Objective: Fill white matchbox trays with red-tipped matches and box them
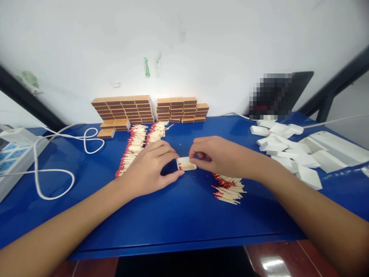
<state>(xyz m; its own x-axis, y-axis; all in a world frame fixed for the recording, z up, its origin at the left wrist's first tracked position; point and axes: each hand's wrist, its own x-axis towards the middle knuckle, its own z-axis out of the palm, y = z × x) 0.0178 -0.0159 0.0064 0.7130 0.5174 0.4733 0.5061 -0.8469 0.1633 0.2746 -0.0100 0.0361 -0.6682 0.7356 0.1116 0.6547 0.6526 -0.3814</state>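
A small white matchbox tray (186,162) with a few red-headed matches lies on the blue table. My left hand (157,165) grips its left end between thumb and fingers. At the tray's right end is my right hand (206,154), its fingers pinched together; what they hold, if anything, is hidden. Long rows of red-tipped matches (137,137) lie behind and beside my left hand. A smaller pile of matches (230,192) rests below my right wrist.
Stacked matchboxes (123,109) stand along the wall, with a shorter stack (176,109) beside them. White trays (276,144) are heaped at the right, near a dark screen. A white cable (36,161) and a power strip (17,157) lie left on the table (161,223).
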